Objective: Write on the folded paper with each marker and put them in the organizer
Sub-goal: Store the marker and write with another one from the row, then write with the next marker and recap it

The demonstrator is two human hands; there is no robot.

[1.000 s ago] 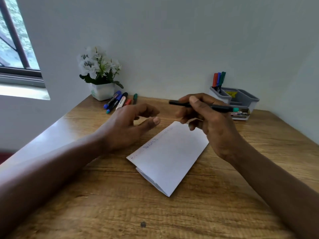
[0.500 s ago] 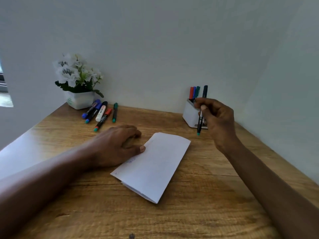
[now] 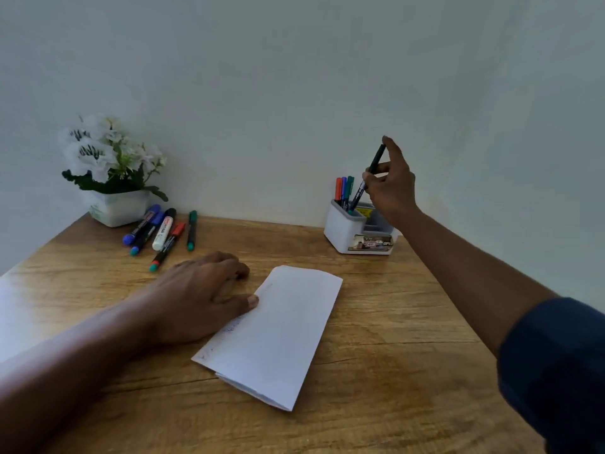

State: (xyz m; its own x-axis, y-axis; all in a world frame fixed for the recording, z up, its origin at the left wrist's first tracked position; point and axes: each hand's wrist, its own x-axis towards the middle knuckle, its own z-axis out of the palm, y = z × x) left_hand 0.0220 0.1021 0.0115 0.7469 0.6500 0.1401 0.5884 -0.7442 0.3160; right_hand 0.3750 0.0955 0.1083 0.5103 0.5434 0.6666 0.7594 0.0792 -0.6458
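A folded white paper (image 3: 278,332) lies on the wooden desk (image 3: 376,371), with faint writing along its left edge. My left hand (image 3: 199,296) rests flat on the desk, thumb touching the paper's left edge. My right hand (image 3: 391,185) holds a thin black marker with a teal tip (image 3: 363,183) tilted over the white organizer (image 3: 343,231), its lower end inside the organizer's left compartment. A red, a blue and a green marker (image 3: 343,188) stand upright in that compartment. Several loose markers (image 3: 163,231) lie at the back left.
A white pot of artificial white flowers (image 3: 111,178) stands in the back left corner beside the loose markers. A plain wall runs behind the desk. The organizer sits near the back right edge.
My right hand has carried the black marker up and back to the organizer, dipping its tip into the left compartment. My left hand has settled on the desk at the paper's edge. The camera turned right.
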